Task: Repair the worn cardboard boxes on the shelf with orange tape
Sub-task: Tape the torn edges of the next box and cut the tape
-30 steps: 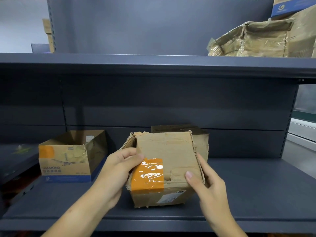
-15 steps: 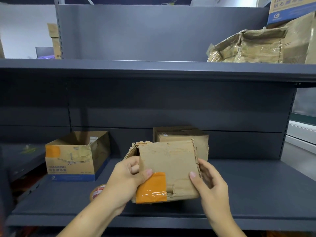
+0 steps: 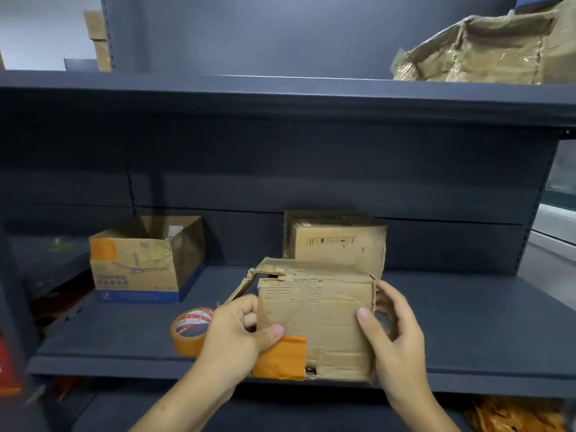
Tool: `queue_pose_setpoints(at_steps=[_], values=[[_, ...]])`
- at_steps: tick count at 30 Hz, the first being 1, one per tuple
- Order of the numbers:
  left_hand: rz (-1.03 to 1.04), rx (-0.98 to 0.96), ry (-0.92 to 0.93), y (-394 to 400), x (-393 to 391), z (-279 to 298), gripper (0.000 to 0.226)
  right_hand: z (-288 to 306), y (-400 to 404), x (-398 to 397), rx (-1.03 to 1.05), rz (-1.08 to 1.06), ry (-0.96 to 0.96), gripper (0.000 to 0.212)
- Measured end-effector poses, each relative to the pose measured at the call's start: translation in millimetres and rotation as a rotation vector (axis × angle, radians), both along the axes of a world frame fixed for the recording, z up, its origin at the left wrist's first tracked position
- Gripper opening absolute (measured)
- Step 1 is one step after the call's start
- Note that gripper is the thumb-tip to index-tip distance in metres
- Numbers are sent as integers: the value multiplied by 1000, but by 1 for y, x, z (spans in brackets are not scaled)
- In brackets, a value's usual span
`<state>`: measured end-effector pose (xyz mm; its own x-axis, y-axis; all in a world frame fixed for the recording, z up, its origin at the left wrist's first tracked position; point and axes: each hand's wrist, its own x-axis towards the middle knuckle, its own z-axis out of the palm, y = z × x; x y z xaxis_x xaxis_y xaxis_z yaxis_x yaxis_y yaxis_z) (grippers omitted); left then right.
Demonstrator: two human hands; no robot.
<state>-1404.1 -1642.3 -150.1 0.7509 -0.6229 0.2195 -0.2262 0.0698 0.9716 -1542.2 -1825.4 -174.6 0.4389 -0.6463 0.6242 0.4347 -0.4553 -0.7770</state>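
At the far left of the shelf (image 3: 467, 322) sits the open box (image 3: 146, 260), printed with a fan and already wearing an orange patch at its top corner. Just right of it, the roll of orange tape (image 3: 190, 330) now shows on the shelf board, uncovered as the held box tips over. The left hand (image 3: 240, 335) grips the worn box (image 3: 314, 319) at its left edge, thumb pressed on the front face, fingers curled behind. A second ago the orange tape patch (image 3: 280, 357) faced up near the middle; it now sits at the bottom left corner, the box rolled toward the person. Beside the patch a torn notch remains bare, so this box likely needs more tape. The right hand (image 3: 389, 332) clasps the right edge, thumb in front, fingers wrapped behind. A closed box (image 3: 336, 241) stands behind.
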Motion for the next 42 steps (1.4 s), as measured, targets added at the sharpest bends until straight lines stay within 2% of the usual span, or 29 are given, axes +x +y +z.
queue_pose_setpoints(at_steps=[5, 9, 15, 18, 22, 27, 33, 36, 39, 42], values=[[-39, -72, -53, -1, 2, -15, 47, 4, -7, -1, -200, -33, 76, 53], [-43, -139, -36, -12, 5, -33, 52, 4, -14, 0, -334, -105, 121, 38], [87, -76, 19, -27, 8, -75, 16, -19, -23, 6, -350, -120, 188, 23], [133, -95, 62, -28, 8, -82, 23, -28, -25, 10, -394, -137, 222, 20], [147, -180, 162, -28, 5, -82, 34, -38, -25, 16, -432, -200, 268, 28], [167, -198, 131, -27, 0, -81, 44, -43, -25, 20, -424, -245, 231, 33], [260, -227, 47, -15, -4, -79, 36, -45, -26, 19, -379, -237, 206, 31], [322, -223, -12, -16, -4, -71, 35, -45, -26, 18, -351, -219, 199, 20], [423, -206, -42, -19, -7, -68, 30, -42, -24, 19, -359, -214, 207, 26], [483, -178, -100, -18, -9, -67, 18, -41, -26, 19, -379, -210, 233, 23]])
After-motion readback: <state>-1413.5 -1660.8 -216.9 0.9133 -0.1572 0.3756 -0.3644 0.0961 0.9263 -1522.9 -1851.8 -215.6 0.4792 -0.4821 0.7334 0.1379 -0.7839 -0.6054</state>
